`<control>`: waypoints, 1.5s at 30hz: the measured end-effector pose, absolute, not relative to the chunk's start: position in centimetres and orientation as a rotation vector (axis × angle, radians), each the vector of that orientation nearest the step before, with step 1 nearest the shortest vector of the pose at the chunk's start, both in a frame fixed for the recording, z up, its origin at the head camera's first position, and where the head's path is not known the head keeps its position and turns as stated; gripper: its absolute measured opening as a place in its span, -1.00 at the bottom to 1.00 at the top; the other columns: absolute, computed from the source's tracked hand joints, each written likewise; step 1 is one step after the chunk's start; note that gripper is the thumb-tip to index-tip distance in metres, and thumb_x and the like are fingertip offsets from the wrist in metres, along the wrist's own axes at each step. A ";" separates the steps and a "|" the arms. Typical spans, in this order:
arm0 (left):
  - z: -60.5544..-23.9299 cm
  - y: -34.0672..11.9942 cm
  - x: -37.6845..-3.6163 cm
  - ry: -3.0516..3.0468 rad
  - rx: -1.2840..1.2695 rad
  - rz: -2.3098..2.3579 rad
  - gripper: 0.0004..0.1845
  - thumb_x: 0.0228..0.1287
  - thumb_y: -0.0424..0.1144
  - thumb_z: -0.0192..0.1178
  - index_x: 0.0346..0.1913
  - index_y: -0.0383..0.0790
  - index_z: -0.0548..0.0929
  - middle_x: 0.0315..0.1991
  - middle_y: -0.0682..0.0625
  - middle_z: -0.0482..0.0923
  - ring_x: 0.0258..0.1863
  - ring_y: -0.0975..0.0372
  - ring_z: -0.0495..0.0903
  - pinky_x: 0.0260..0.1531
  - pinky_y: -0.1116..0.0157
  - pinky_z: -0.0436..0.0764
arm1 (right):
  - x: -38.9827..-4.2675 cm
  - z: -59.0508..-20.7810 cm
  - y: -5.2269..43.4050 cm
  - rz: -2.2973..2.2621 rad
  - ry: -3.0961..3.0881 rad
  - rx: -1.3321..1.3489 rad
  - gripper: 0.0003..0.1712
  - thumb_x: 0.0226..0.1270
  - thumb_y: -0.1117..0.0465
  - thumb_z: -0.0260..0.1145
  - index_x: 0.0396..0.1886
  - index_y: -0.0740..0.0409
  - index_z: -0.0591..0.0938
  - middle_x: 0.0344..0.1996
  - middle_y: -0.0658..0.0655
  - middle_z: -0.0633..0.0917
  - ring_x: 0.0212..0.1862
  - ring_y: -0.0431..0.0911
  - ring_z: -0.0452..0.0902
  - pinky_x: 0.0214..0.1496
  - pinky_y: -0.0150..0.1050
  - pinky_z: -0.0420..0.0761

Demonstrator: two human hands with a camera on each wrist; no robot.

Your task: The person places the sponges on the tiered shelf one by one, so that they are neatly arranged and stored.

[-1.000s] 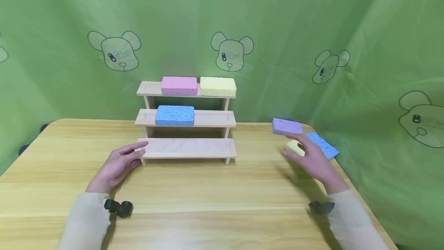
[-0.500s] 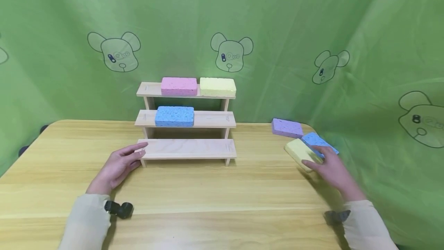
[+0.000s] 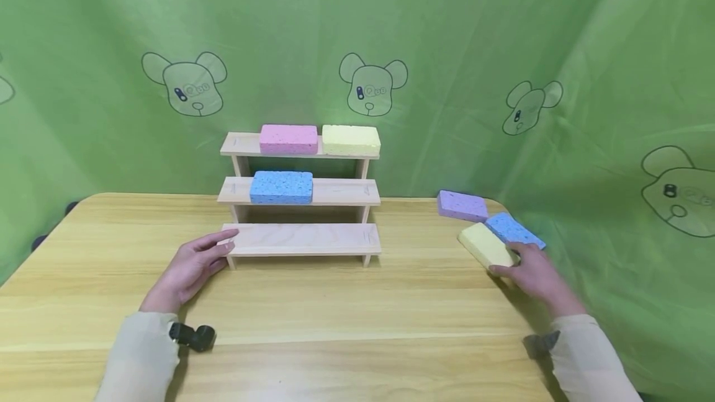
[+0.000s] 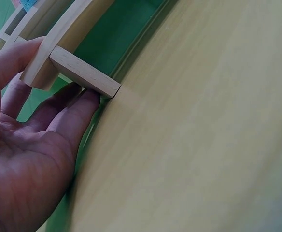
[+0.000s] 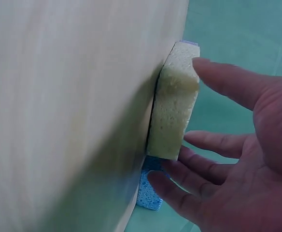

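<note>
- Holding the wooden rack [image 3: 301, 239] at its lower left end with my left hand [image 3: 187, 268], fingers part-curled.
- On it: pink sponge [image 3: 288, 139], pale sponge [image 3: 350, 140] up top; blue sponge [image 3: 282, 187] mid-tier.
- Loose yellow sponge [image 3: 483, 244] lies ahead-left of my nearer right hand [image 3: 536, 275], long axis slanting toward it; fingers half-spread at its near end, whether gripping I can't tell.

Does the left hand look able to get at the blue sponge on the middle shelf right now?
Likely yes: the left hand holds the left end of the lowest shelf, and nothing stands in front of the blue sponge on the middle shelf. It would probably need to let go first.
</note>
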State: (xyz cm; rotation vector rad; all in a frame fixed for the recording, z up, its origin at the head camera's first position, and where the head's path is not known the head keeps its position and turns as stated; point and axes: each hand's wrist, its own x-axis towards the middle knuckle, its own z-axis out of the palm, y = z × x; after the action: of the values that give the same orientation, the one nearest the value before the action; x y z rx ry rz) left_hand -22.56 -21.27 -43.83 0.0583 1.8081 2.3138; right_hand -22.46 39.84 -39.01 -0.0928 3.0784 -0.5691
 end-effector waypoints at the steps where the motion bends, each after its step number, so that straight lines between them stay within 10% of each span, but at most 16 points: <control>1: -43.8 -21.2 -22.6 1.810 0.059 2.313 -0.45 0.18 -0.30 0.18 0.23 -0.35 0.32 0.35 -0.16 -0.07 0.02 0.28 0.43 0.05 0.31 0.41 | -22.5 -39.1 39.9 -0.558 3.074 -0.093 -0.01 0.05 -0.14 0.31 0.14 0.63 0.20 0.00 0.63 0.26 0.02 0.44 0.17 0.01 0.32 0.24; 17: -43.8 -21.4 -22.4 1.832 0.059 2.290 -0.44 0.17 -0.27 0.19 0.23 -0.35 0.33 0.36 -0.17 -0.10 0.04 0.27 0.41 0.08 0.27 0.38 | -22.6 -39.0 40.5 -0.625 3.073 -0.191 -0.17 0.04 -0.05 0.35 0.07 0.55 0.36 -0.24 0.35 0.56 -0.29 0.06 0.46 -0.28 -0.05 0.51; 45: -43.9 -21.2 -22.5 1.809 0.052 2.324 -0.47 0.18 -0.31 0.17 0.21 -0.34 0.34 0.35 -0.17 -0.07 0.02 0.26 0.44 0.07 0.27 0.39 | -21.9 -37.3 38.0 -0.953 2.994 -0.442 -0.22 0.04 -0.05 0.36 0.19 0.26 0.36 0.13 0.29 0.36 0.09 0.23 0.31 0.08 0.14 0.34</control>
State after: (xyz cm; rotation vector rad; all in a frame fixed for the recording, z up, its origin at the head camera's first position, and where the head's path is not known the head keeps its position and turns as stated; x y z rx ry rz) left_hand -22.50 -21.22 -43.93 0.0524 1.8092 2.3240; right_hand -21.86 38.02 -37.30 -0.4422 2.9939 -0.9531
